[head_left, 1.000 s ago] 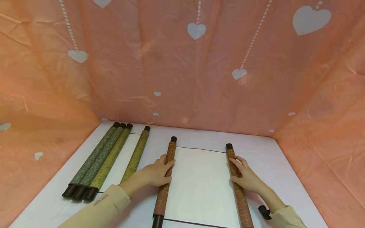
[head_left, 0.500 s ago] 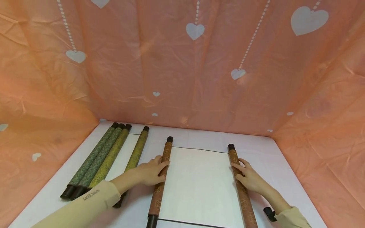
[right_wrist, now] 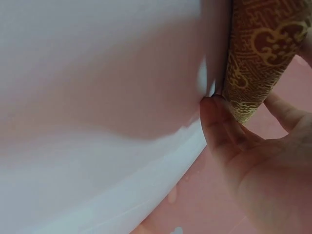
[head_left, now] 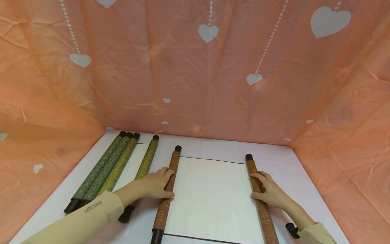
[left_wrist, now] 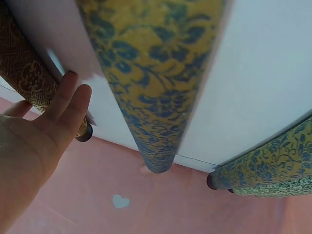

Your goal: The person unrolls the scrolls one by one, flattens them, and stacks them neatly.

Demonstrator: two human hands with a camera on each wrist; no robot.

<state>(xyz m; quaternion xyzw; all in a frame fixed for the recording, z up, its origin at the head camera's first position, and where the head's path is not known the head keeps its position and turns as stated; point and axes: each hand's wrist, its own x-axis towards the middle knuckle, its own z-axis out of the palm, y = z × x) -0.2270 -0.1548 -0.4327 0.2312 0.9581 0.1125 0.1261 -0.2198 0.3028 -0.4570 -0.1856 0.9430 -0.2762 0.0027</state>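
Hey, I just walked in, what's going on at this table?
A person's left hand holds one brown, gold-patterned cylindrical roll, and their right hand holds a matching brown roll, with a white rectangular sheet spread between the two. Off to the person's left lie two yellow, blue-patterned rolls, set apart, and two mottled green rolls side by side.

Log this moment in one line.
left grip: holds left brown roller | right grip: holds right brown roller | white sheet: spread between them
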